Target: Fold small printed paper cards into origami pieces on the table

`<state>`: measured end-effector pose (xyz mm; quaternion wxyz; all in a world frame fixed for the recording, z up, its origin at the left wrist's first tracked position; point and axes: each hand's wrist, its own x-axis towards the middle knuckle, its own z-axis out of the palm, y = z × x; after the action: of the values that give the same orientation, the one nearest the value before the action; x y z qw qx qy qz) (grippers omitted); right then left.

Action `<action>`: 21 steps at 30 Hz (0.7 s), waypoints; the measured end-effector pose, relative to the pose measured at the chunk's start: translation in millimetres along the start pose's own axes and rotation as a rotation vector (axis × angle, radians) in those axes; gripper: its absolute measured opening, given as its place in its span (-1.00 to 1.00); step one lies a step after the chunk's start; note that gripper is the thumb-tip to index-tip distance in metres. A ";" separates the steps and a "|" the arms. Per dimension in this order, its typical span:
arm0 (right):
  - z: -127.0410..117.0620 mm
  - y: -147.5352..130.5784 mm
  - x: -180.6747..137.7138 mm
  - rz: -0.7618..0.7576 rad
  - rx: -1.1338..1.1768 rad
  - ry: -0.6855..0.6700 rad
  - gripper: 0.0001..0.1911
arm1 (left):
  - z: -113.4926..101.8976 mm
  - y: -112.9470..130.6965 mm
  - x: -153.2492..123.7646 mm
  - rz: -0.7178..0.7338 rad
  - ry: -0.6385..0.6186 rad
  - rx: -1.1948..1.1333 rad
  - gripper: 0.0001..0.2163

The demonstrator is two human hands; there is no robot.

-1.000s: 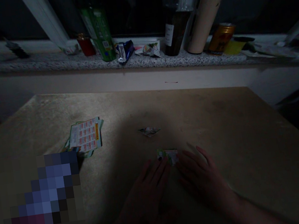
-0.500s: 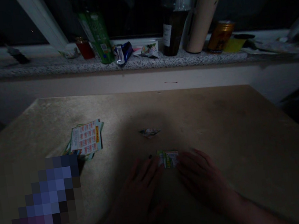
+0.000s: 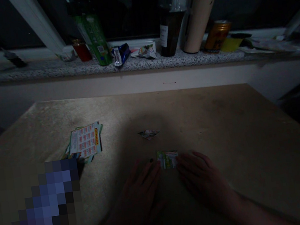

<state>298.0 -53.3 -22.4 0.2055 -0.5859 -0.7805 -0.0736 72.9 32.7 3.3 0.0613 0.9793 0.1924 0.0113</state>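
A small rectangular piece of green and white printed paper (image 3: pixel 168 160) lies flat on the table between my hands. My left hand (image 3: pixel 143 184) rests palm down with fingers stretched out, its fingertips at the paper's left edge. On the opposite edge are the fingertips of my right hand (image 3: pixel 200 176), also flat with the fingers extended. Both hands lie in deep shadow. Just beyond the paper sits a small folded paper triangle (image 3: pixel 149 134). A small dark spot (image 3: pixel 151 160) shows beside my left fingers; I cannot tell what it is.
A stack of printed leaflets (image 3: pixel 84 141) lies at the left of the table (image 3: pixel 209 119), near a blurred-out blue area (image 3: pixel 48 201). Along the granite windowsill (image 3: pixel 132 65) stand a green bottle (image 3: pixel 95 38), a dark cup (image 3: pixel 171 33), a cardboard tube (image 3: pixel 202 15) and an orange can (image 3: pixel 217 36).
My view has shifted slightly. Both hands stay in the same place at the edges of the small paper, with no visible change in their hold.
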 end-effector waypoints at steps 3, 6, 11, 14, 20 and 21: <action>2.2 -1.0 -0.3 0.001 0.004 0.032 -0.76 | -6.2 3.0 5.4 -0.001 0.049 0.009 -0.49; 0.9 -1.1 0.1 0.006 0.027 0.039 -0.75 | -12.7 9.0 18.5 0.018 0.024 -0.061 -0.37; -1.5 0.5 -1.0 -0.003 0.019 -0.001 -0.73 | -8.6 14.5 36.2 0.006 -0.047 -0.196 -0.27; -0.1 2.1 -1.2 -0.005 0.005 0.000 -0.72 | -4.5 13.2 37.7 -0.023 -0.041 -0.242 -0.23; -1.1 3.8 -1.6 -0.070 0.015 -0.027 -0.65 | -3.5 13.3 36.7 -0.033 -0.081 -0.235 -0.21; -2.7 3.6 -2.2 -0.089 0.016 -0.059 -0.60 | -3.0 14.0 36.7 -0.044 -0.084 -0.230 -0.20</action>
<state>302.5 -55.1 -21.3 0.1835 -0.5506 -0.8122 -0.0589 112.0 34.1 8.0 0.1816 0.9610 0.2083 -0.0091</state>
